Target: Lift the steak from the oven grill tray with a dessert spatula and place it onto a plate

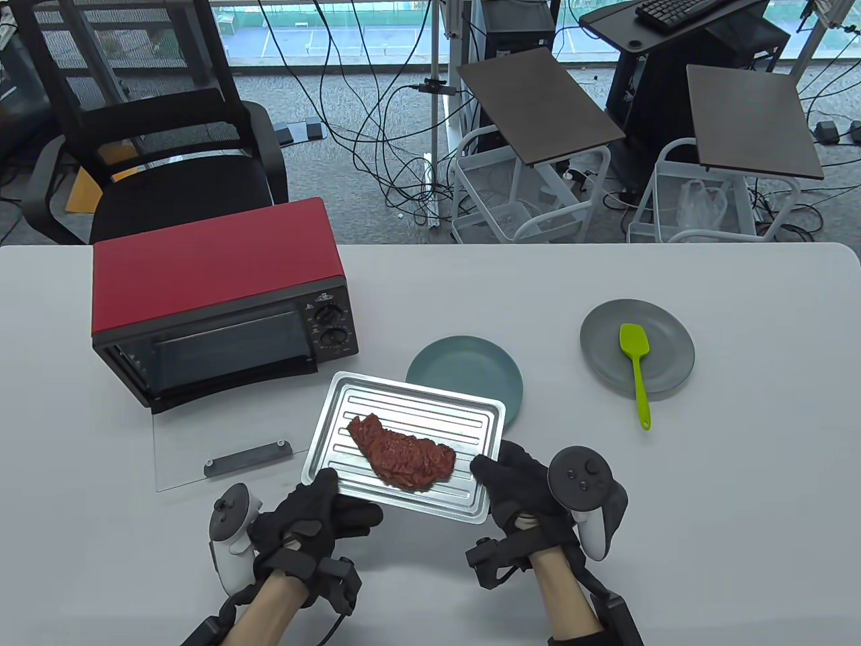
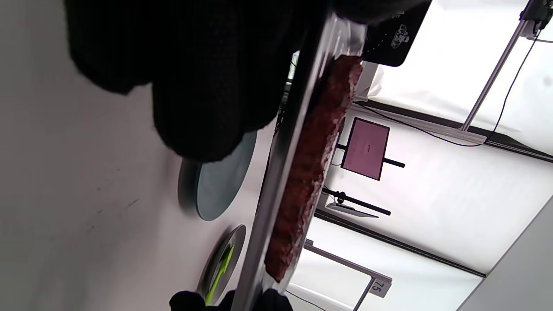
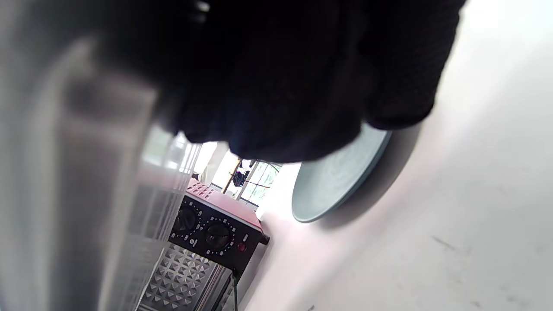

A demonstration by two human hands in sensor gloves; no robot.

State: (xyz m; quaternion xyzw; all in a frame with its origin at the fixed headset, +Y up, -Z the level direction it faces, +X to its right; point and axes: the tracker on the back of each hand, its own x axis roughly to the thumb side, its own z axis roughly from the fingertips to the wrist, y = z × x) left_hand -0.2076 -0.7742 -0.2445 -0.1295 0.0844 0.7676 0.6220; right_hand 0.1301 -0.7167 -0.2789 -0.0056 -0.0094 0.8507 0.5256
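Note:
A reddish-brown steak (image 1: 402, 457) (image 2: 304, 181) lies on the silver oven grill tray (image 1: 410, 410) (image 2: 276, 181). My left hand (image 1: 316, 511) grips the tray's near left corner and my right hand (image 1: 514, 481) grips its near right corner. The wrist views show it lifted off the table, my gloved fingers (image 2: 203, 86) (image 3: 302, 77) beneath it. A teal plate (image 1: 465, 377) (image 2: 220, 172) (image 3: 341, 177) sits just behind the tray. The green dessert spatula (image 1: 637, 367) (image 2: 220, 268) rests on a grey plate (image 1: 636, 344) at the right.
A red and black toaster oven (image 1: 222, 296) (image 3: 216, 233) stands at the left, its glass door (image 1: 222, 451) folded down onto the white table (image 1: 740, 505). Beyond the table's far edge stand a black office chair (image 1: 168, 155) and white carts (image 1: 531, 195).

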